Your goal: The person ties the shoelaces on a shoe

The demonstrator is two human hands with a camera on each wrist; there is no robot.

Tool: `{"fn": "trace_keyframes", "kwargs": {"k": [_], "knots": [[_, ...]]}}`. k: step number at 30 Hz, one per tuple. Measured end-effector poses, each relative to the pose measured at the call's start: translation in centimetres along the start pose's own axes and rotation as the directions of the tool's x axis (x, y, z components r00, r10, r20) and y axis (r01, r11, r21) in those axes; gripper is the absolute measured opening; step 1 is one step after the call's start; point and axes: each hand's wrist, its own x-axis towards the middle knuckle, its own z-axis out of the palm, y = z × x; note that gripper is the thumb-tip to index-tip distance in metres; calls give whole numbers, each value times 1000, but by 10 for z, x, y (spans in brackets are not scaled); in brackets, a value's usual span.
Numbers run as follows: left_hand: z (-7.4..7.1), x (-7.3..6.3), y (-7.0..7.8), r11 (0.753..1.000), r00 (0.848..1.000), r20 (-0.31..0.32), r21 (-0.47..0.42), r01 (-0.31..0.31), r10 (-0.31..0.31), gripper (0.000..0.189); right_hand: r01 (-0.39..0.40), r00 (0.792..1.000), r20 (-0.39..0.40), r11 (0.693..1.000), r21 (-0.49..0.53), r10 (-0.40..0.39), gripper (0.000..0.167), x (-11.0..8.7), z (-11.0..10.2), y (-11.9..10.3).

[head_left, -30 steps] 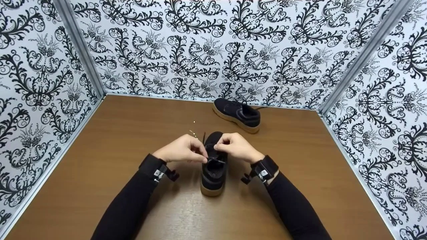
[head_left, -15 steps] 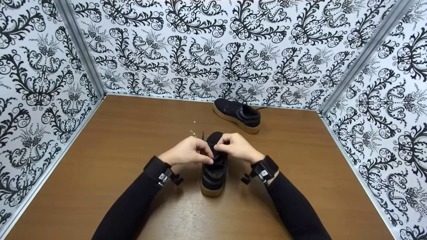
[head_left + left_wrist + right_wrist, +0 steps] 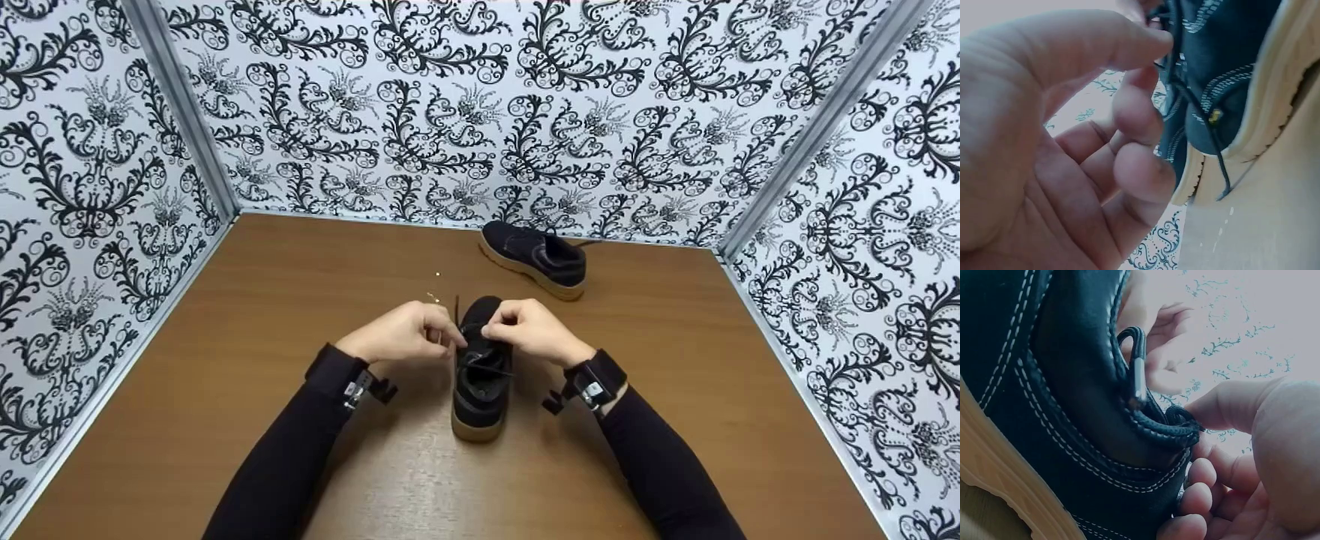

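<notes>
A black shoe (image 3: 478,414) with a tan sole and pale stitching stands between the hands, toe pointing away. At its right side the right hand (image 3: 531,331) pinches part of the shoelace between thumb and forefinger, over the eyelets. A free lace end with a metal tip (image 3: 1138,379) lies across the shoe's opening. On the other side the left hand (image 3: 405,331) has loosely bent fingers, its fingertips close to the lacing; no lace shows clearly held there. Another lace end (image 3: 1220,160) hangs down the shoe's side in the left wrist view.
A second black shoe (image 3: 529,253) with a tan sole lies angled near the back wall. Small bright specks (image 3: 435,298) show on the brown table (image 3: 330,262). Patterned walls (image 3: 450,112) with grey metal posts enclose the table.
The left hand moved right over the shoe, then back left, leaving the lace end across the opening. The right hand has kept its place.
</notes>
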Motion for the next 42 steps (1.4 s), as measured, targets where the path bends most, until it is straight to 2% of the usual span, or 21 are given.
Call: {"fn": "trace_keyframes", "kwargs": {"k": [4,8,17,21,24,30,37,42], "knots": [[6,2,0,999,999,28,31,31,-32,29,2,1000,2,1000,-6,-2,13,0,-2,-1],[10,3,3,999,999,24,29,46,-47,20,4,1000,4,1000,-7,-4,13,0,-1,0],[15,8,18,1000,999,35,-27,6,-5,5,6,1000,7,1000,-5,-6,13,0,-2,0],[21,11,23,1000,999,31,-3,-24,24,5,6,1000,9,1000,-11,-6,13,0,-2,2],[24,11,25,1000,1000,21,14,-21,20,7,4,1000,15,1000,-14,-4,13,0,-2,1],[18,8,23,1000,999,22,-15,24,-24,14,23,999,25,1000,-6,-23,16,0,-3,0],[15,6,15,999,1000,0,37,-1,1,23,6,1000,11,1000,12,-6,17,0,-1,0],[18,8,14,997,1000,-11,80,-20,21,17,3,1000,9,1000,9,-3,16,0,-1,0]]}}
